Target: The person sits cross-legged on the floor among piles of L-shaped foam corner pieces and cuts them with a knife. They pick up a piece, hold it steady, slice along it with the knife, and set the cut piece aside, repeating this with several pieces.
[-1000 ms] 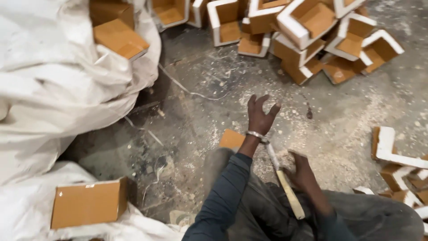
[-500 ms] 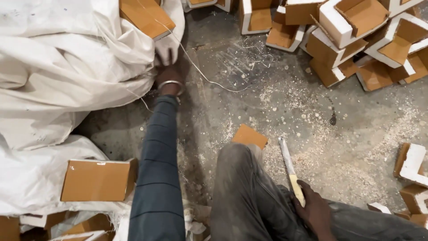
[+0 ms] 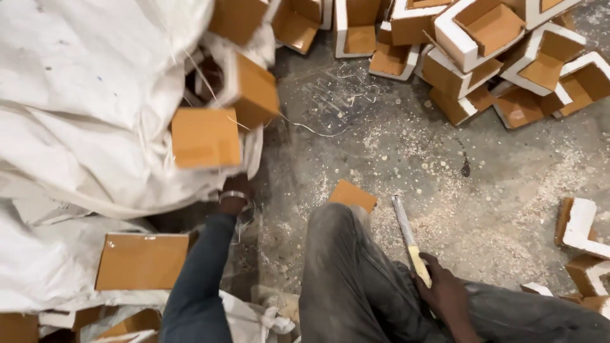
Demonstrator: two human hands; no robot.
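The left hand (image 3: 234, 190) reached under the white sack (image 3: 82, 114), its fingers hidden, so its grip could not be told; an orange block (image 3: 206, 137) sat just above it. The right hand (image 3: 445, 293) was closed around a knife (image 3: 406, 236) pointing away from it.

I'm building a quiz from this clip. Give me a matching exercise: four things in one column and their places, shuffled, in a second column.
Things:
1. Left hand
2. Right hand
3. Pile of white-edged brown blocks
4. Flat brown piece

Places:
A. On the floor by the knee
B. Top right, heaped on the floor
C. At the edge of the white sack, below a brown block
D. Lower right, holding a long tool by its handle

Pairs: 1-C, 2-D, 3-B, 4-A
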